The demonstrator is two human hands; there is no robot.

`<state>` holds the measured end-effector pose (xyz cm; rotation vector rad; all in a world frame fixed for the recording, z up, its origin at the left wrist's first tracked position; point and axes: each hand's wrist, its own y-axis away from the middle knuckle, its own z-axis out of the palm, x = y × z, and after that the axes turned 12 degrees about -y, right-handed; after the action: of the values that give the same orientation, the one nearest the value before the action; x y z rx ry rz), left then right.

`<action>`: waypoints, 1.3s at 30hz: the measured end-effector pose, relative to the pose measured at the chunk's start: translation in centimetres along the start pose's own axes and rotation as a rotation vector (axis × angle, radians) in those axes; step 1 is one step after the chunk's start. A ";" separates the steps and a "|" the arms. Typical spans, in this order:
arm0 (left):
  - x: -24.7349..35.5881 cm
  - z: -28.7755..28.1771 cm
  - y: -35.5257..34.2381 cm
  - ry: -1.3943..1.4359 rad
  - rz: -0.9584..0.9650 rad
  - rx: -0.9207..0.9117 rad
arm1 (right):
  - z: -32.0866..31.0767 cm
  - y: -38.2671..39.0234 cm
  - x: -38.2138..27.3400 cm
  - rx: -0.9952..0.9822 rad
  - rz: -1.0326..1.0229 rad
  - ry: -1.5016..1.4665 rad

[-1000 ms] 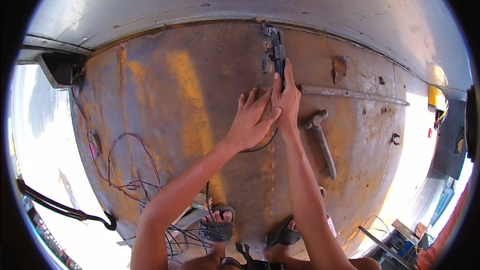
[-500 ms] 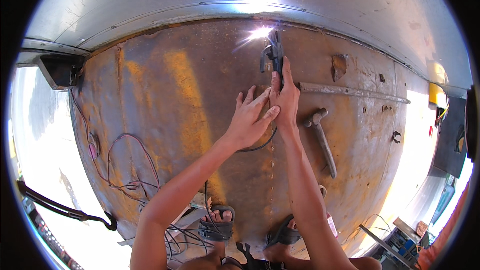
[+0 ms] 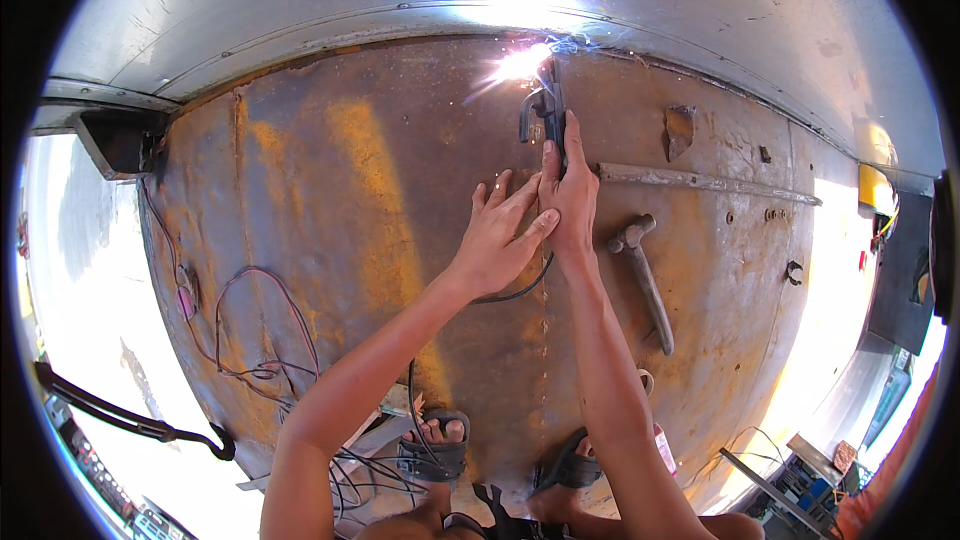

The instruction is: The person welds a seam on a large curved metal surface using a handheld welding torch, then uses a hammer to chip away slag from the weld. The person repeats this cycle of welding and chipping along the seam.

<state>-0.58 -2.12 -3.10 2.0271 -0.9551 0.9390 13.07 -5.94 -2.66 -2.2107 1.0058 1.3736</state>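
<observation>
Your right arm [image 3: 610,360] stretches forward almost straight, while your left forearm [image 3: 390,345] slants inward from a bent elbow to meet it. Your right hand [image 3: 570,202] has its fingers [image 3: 573,135] clamped on the handle of a black electrode holder [image 3: 556,110], the index finger laid along its right side and the thumb on its left. Your left hand [image 3: 498,245] is palm down, its fingers slightly apart, with the thumb lying against your right wrist. The holder points straight ahead of your right fingers, and at its far end burns a white-violet arc [image 3: 523,62] throwing out sparks, its glare showing on the grey metal wall [image 3: 300,0] beyond.

Beneath your hands spreads a brown, rust-stained metal floor [image 3: 460,140], with a yellow streak [image 3: 375,200] to the left of your left fingers. A black cable [image 3: 525,292] curves out just below them. Beside your right fingers begins a long metal bar [image 3: 710,185], running off to the right; a hammer [image 3: 648,285] lies nearer to you, right of your wrist, and a rusty scrap [image 3: 680,130] lies beyond the bar. Well left of your fingers, thin reddish wires [image 3: 304,320] loop over the floor. Your sandalled feet [image 3: 433,460] stand well behind your fingers.
</observation>
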 end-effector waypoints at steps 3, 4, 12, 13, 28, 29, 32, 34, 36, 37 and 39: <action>0.2 -0.2 0.0 0.007 0.007 0.002 | 0.1 0.0 -0.1 0.005 0.005 0.003; 0.1 -0.2 0.0 0.007 0.010 0.004 | 0.0 0.0 -0.3 0.001 0.023 -0.008; -0.1 0.0 0.0 0.033 0.030 0.014 | 0.2 -0.1 0.3 0.010 0.003 -0.002; -0.1 0.0 0.0 0.038 0.032 0.018 | 0.2 0.0 0.5 0.010 0.007 -0.007; -0.1 0.0 0.0 0.023 0.021 0.020 | 0.2 0.0 0.3 0.006 0.007 0.002; -0.1 -0.1 0.0 0.021 0.022 0.019 | 0.1 0.0 0.1 0.003 0.014 0.008; -0.1 -0.1 -0.1 0.031 0.021 0.010 | -0.1 0.0 -0.4 -0.010 0.027 0.014; 0.1 -0.1 -0.1 0.016 -0.024 0.005 | 0.0 -0.1 0.2 0.014 -0.036 0.016; 1.2 -0.9 0.6 0.031 -0.100 -0.009 | 0.3 0.2 -0.1 0.029 -0.001 -0.069; -0.1 -0.2 0.1 0.035 0.016 0.015 | 0.2 0.5 -0.3 0.048 0.014 -0.090; 0.6 -0.2 0.2 0.033 0.010 0.000 | -0.4 0.8 -0.8 0.102 0.062 -0.130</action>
<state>-0.49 -2.29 -2.45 2.0023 -0.9476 0.9749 12.49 -6.40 -1.70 -2.0049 1.0810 1.4387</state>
